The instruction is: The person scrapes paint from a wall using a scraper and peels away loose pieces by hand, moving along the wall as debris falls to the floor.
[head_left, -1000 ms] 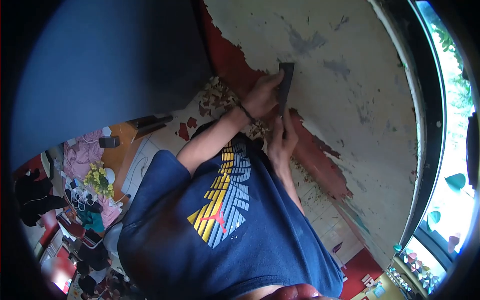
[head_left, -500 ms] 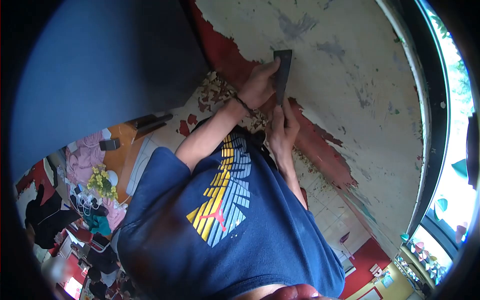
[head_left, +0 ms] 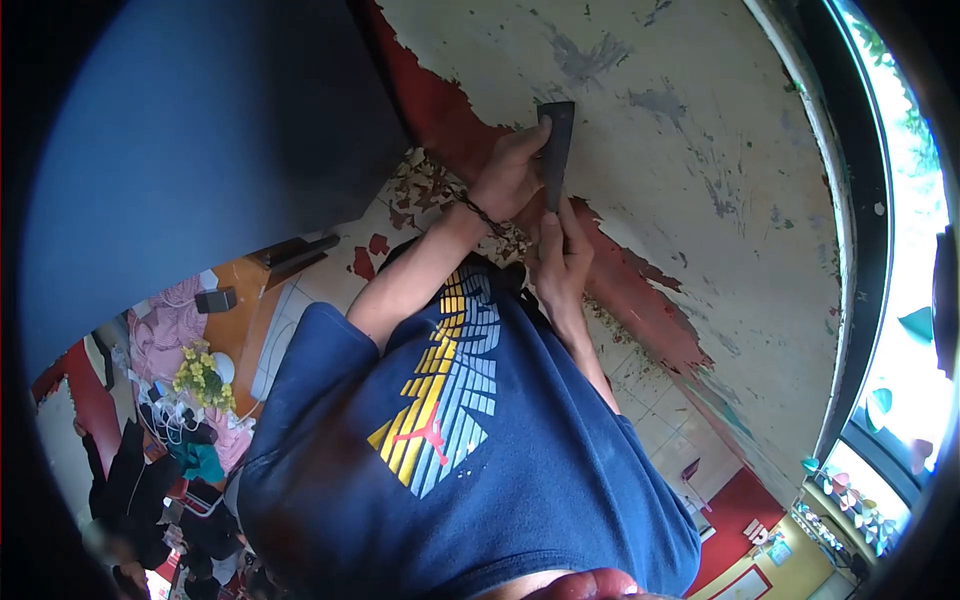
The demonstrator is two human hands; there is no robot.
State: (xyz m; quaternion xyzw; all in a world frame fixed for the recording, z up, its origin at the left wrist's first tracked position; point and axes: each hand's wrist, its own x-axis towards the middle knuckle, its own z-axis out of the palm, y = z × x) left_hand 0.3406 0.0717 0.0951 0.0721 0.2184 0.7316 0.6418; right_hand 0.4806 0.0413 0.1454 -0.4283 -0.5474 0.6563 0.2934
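Observation:
A dark, flat, tapering tool point(head_left: 557, 150) lies across a wall of patchy red and off-white paint point(head_left: 690, 200). My left hand point(head_left: 503, 180), with a dark cord around its wrist, grips the tool's wider upper part, thumb on its near face and the other fingers mostly hidden. Just below, my right hand point(head_left: 563, 255) is closed on the narrow lower end. The ragged edge of the red paint point(head_left: 640, 285) runs diagonally behind both hands. Paint flakes point(head_left: 425, 185) are scattered on the floor beside and below them.
A large dark blue panel point(head_left: 200, 150) fills the upper left. A wooden table point(head_left: 240, 310) holds yellow flowers point(head_left: 205, 375) and pink cloth point(head_left: 165, 340). At the lower left is a person in black point(head_left: 135, 490). A bright window point(head_left: 900, 330) curves along the right.
My hands and the tool appear slightly further left in view, still in the same hold. The person in black at the lower left has changed position, with an arm now raised toward the wall.

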